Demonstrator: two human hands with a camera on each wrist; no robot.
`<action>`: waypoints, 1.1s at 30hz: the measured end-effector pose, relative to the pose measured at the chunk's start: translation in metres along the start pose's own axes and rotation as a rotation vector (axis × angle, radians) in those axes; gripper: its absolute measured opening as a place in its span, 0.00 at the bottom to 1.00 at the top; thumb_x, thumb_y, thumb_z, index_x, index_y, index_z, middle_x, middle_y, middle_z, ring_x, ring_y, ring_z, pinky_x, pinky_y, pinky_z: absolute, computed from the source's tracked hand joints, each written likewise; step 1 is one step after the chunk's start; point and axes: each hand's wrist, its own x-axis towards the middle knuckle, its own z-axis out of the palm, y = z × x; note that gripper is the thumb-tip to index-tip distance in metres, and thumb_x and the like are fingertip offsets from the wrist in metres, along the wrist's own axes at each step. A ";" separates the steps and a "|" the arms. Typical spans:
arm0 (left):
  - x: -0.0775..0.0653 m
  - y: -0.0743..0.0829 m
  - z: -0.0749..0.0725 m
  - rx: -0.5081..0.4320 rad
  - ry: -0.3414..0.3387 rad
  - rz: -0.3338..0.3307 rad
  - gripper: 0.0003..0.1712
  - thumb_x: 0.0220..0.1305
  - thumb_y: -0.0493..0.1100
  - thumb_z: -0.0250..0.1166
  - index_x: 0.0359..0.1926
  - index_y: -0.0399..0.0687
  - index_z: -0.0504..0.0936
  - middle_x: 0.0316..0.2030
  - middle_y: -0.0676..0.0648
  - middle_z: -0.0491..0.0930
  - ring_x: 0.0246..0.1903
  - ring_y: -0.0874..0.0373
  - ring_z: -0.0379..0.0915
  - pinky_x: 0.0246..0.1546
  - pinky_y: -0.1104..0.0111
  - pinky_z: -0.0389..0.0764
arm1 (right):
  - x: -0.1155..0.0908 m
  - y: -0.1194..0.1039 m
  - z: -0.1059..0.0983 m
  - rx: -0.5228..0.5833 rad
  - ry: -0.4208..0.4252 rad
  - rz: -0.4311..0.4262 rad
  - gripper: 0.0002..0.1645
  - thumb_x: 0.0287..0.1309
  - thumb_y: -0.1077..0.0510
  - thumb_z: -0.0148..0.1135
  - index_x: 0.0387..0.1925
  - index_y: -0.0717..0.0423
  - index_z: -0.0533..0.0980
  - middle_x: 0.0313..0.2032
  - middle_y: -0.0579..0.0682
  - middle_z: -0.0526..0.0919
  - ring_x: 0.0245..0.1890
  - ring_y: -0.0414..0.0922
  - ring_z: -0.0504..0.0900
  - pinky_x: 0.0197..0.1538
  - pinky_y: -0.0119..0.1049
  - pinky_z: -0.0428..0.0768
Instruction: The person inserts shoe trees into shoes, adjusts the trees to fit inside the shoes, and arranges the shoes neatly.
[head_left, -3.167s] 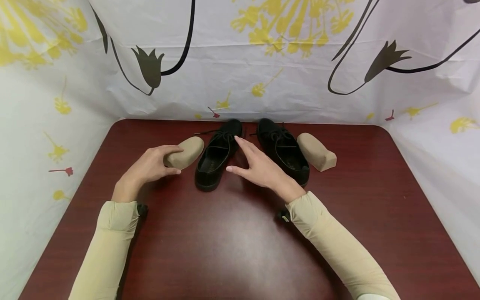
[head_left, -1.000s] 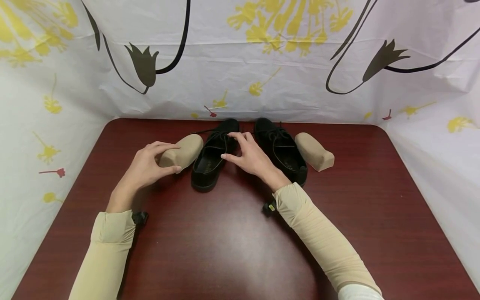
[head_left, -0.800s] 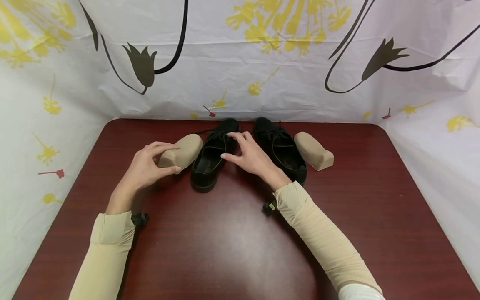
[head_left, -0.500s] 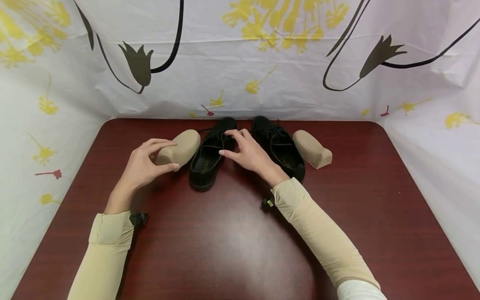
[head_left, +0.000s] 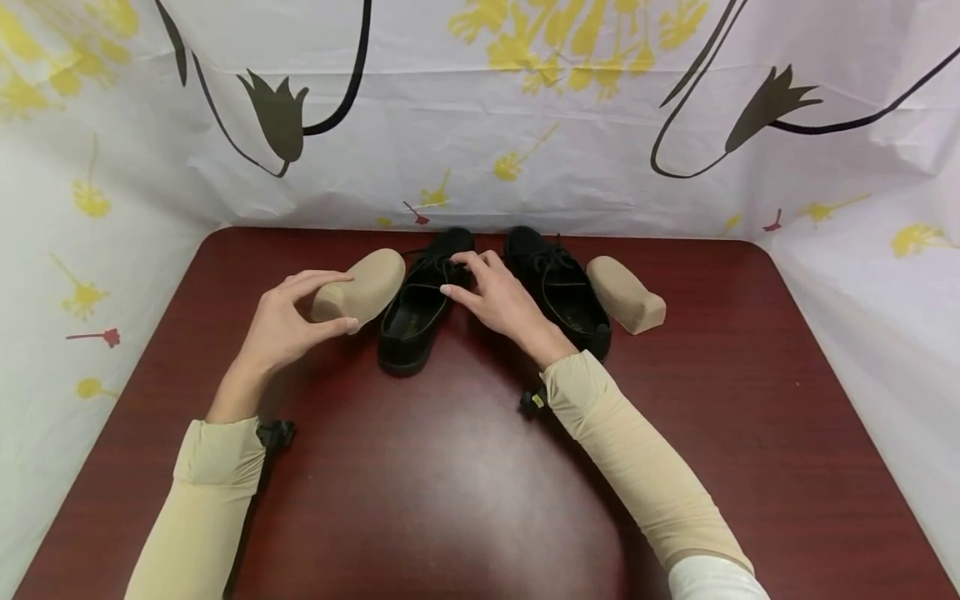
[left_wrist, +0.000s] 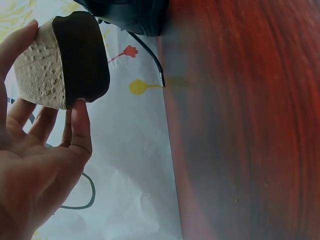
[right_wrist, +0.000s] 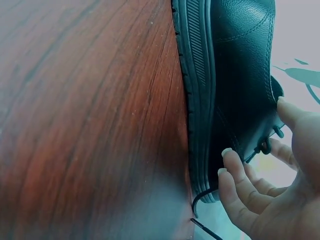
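Note:
My left hand (head_left: 281, 325) holds a beige moulded shoe insert (head_left: 363, 287) between thumb and fingers, left of the left black lace-up shoe (head_left: 408, 329). In the left wrist view, the insert (left_wrist: 40, 75) turns its dark hollow end towards the camera and seems to be off the table. My right hand (head_left: 506, 300) is at the inner side of that left shoe. The right wrist view has its thumb at the shoe's (right_wrist: 245, 70) collar edge and bent fingers against its side, near the laces. Parts of the laces are hidden behind the fingers.
A second black shoe (head_left: 570, 308) stands just right of my right hand, toe to the back. Beside it lies another beige insert (head_left: 626, 296). The dark red table (head_left: 465, 467) ends at a white patterned cloth (head_left: 480, 150) behind the shoes.
My right hand has come from between the shoes onto the left shoe, its fingers more bent. The left insert has risen slightly and shifted back in my left hand.

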 end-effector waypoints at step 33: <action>-0.014 0.082 -0.015 -0.066 -0.050 0.040 0.26 0.45 0.31 0.79 0.49 0.43 0.86 0.41 0.50 0.81 0.38 0.67 0.72 0.35 0.74 0.72 | -0.002 0.001 0.001 0.051 -0.031 0.039 0.33 0.69 0.32 0.48 0.70 0.39 0.63 0.53 0.51 0.66 0.33 0.48 0.73 0.34 0.43 0.73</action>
